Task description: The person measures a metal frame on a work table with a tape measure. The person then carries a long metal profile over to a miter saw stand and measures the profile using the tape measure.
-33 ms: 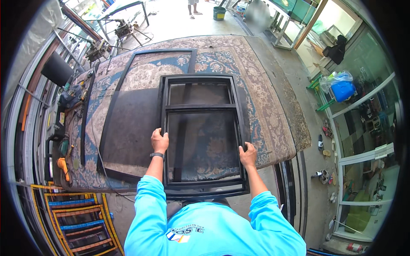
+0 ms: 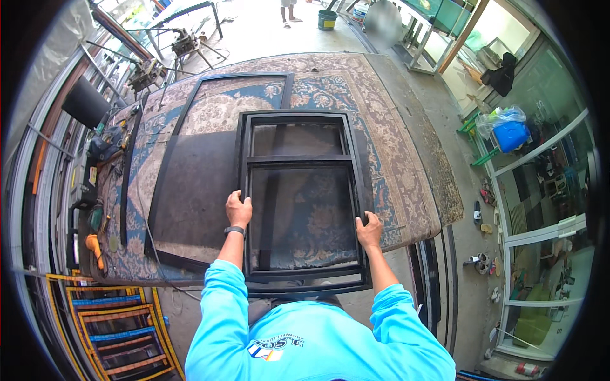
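A black rectangular window frame (image 2: 298,159) with a crossbar and dark see-through panels lies in front of me, its near end reaching my body. My left hand (image 2: 238,208) is closed around its left side bar, thumb toward the inner edge. On the opposite side bar, my right hand (image 2: 369,229) grips a little lower, with the fingers partly hidden at the outer edge. Beneath and to the left is a larger dark frame (image 2: 244,75), its lower part covered by a dark sheet (image 2: 197,190). Both rest over a patterned carpet (image 2: 406,190) spread on a worktable.
Tools (image 2: 105,149) and an orange-handled tool (image 2: 95,249) line the table's left edge. A yellow ladder-like rack (image 2: 155,317) stands lower left. On the right are a blue container (image 2: 510,135), glass doors (image 2: 546,228) and footwear. A person (image 2: 288,13) and green bucket (image 2: 327,20) are far ahead.
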### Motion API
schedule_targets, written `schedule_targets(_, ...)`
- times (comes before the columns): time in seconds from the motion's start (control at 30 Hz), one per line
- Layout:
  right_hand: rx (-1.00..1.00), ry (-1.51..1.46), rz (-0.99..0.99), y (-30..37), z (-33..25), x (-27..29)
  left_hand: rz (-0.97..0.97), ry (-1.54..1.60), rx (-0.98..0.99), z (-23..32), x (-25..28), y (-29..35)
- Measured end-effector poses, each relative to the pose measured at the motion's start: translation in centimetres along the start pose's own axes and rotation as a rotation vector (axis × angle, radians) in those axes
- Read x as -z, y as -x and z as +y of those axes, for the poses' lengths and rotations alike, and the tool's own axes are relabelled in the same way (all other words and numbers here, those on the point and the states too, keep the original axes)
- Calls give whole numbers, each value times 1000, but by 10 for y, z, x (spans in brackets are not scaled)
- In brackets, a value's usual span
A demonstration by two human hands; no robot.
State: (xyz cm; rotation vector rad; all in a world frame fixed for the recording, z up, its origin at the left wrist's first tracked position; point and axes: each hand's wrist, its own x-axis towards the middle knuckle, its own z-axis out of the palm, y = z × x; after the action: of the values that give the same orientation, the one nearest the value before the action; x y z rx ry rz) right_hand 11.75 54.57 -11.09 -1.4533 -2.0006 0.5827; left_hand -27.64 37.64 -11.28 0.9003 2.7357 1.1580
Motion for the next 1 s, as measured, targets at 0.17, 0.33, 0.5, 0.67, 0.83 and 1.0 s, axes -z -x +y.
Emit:
schedule_targets(0.17, -25, 29, 11, -2, -1, -5, 18, -47, 28, -5, -10, 2)
schedule_targets(0.33, -17, 96, -22, 3, 2, -11, -53, -42, -12, -15, -9, 2)
schedule_targets(0.5, 59, 32, -102, 13, -6, 1, -128, 108, -40, -14, 17, 15)
schedule_targets(0.67, 354, 21, -65, 39, -48, 32, -71, 151, -249, 36, 49, 70)
schedule_targets(0.83, 816, -320, -296, 43, -147, 75, -281, 438, -737, 151, 84, 117)
schedule_targets(1.0, 1674, -196, 416, -50, -318, 185, -32, 531, -1565, 311, 167, 11)
